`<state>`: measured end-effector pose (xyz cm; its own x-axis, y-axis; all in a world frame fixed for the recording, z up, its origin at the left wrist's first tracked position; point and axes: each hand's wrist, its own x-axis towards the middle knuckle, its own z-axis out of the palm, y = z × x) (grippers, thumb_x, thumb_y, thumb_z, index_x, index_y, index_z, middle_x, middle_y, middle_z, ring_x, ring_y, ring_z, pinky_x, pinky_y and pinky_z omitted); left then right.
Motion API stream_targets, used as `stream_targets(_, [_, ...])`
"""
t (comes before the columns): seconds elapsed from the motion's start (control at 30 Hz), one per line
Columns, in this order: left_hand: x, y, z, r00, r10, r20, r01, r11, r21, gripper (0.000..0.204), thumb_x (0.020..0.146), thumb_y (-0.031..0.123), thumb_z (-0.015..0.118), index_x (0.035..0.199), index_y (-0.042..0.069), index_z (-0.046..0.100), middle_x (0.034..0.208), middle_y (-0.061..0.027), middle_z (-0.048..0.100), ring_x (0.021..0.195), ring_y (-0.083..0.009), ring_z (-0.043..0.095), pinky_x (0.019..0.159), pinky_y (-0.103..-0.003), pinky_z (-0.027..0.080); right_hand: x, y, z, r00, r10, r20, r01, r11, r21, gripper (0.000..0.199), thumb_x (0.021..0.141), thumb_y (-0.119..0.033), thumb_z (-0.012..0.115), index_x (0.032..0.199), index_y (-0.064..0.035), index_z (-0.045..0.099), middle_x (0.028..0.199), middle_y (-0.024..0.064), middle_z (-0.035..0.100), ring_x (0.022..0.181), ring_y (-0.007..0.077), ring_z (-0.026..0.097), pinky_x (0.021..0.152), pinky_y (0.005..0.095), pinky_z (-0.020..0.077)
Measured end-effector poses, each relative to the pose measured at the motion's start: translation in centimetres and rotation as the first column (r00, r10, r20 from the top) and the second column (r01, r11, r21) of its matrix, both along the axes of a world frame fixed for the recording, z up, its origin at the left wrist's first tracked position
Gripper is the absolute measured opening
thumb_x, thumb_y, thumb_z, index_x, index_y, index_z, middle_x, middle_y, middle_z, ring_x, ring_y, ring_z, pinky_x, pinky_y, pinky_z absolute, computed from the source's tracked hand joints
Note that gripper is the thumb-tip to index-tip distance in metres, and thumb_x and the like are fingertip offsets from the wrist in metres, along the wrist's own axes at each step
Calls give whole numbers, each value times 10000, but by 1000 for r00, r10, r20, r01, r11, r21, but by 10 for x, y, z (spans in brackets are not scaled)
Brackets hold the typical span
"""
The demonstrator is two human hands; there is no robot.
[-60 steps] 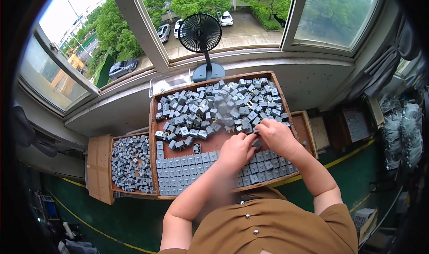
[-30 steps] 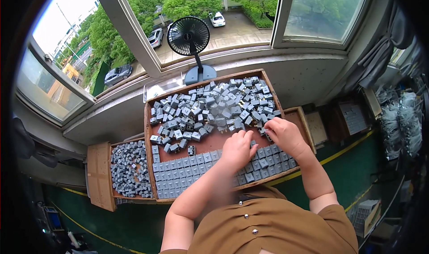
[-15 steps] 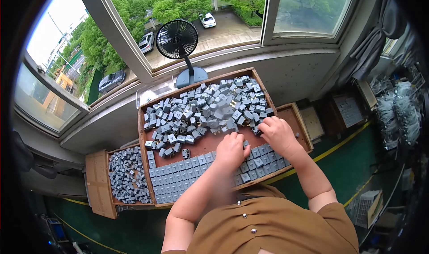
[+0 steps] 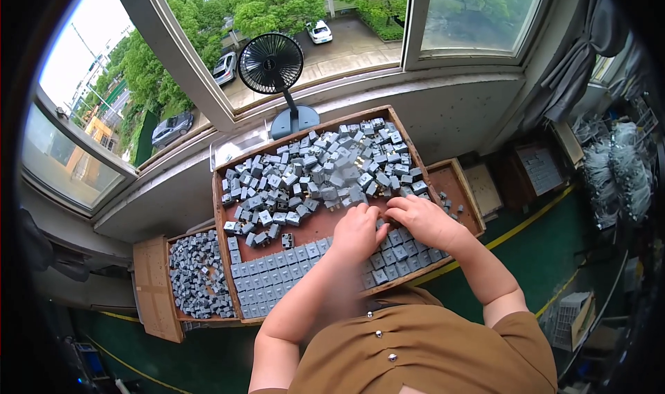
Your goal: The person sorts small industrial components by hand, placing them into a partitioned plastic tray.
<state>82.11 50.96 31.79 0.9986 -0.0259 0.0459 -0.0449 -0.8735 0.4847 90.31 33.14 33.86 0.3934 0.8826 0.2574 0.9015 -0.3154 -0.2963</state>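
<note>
A wooden tray [image 4: 220, 222] holds a loose heap of small grey box-shaped parts [image 4: 318, 169] at its far side and neat rows of the same parts [image 4: 277, 273] along its near edge. My left hand [image 4: 358, 232] and my right hand [image 4: 420, 221] meet over the right end of the rows, fingers curled down onto the parts there. What the fingertips pinch is hidden under the hands. A single grey part [image 4: 287, 241] lies alone on the bare tray floor.
A lower wooden tray [image 4: 154, 283] at the left holds more grey parts. Another shallow tray [image 4: 460, 186] sits at the right. A black desk fan [image 4: 271, 65] stands on the window sill behind. Boxes and bagged goods crowd the right side.
The view has swung so the trays sit further left and lower in the picture. Both hands stay together over the right end of the rows, shifting only slightly.
</note>
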Motion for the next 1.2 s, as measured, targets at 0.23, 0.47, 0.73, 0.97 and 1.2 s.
stream_targets(0.23, [19, -22, -7, 985, -41, 171, 39, 999, 11, 311, 798, 275, 712, 1016, 88, 591, 931, -92, 593, 869, -277, 624, 717, -397, 542, 12, -7, 11, 964, -265, 28, 265, 964, 0, 213, 816, -71, 609, 1025, -52, 644, 971, 88, 608, 915, 283, 608, 796, 372, 518])
stream_targets(0.47, [18, -17, -1, 998, -4, 56, 0, 997, 77, 348, 824, 370, 694, 929, 60, 573, 907, -102, 596, 840, -277, 635, 686, -380, 543, 13, -29, 17, 954, -293, -58, 296, 954, 43, 163, 774, -70, 670, 934, -59, 645, 905, 82, 602, 917, 271, 593, 801, 369, 513])
stream_targets(0.73, [32, -41, 8, 998, -64, -7, 64, 997, 30, 332, 865, 335, 599, 949, 14, 610, 953, -169, 626, 914, -329, 639, 788, -419, 530, 28, -28, 2, 946, -258, 194, 279, 957, -85, 243, 677, -134, 755, 873, -89, 618, 863, 48, 580, 878, 230, 579, 788, 353, 496])
stream_targets(0.97, [28, -28, 11, 997, 0, -79, 2, 1000, 28, 274, 834, 283, 654, 952, 41, 608, 980, -125, 622, 923, -296, 631, 778, -401, 540, 27, -28, 12, 960, -257, -110, 237, 957, -168, 186, 742, -90, 692, 914, -81, 621, 930, 78, 641, 938, 263, 614, 825, 373, 503])
stream_targets(1.2, [31, -27, 9, 997, -74, -37, 75, 997, 18, 288, 838, 270, 614, 1023, 49, 606, 974, -145, 621, 941, -316, 625, 807, -415, 529, 28, -21, 2, 1000, -15, -10, 15, 1000, 1, 160, 793, -49, 616, 945, -68, 662, 965, 78, 644, 921, 273, 624, 813, 382, 522])
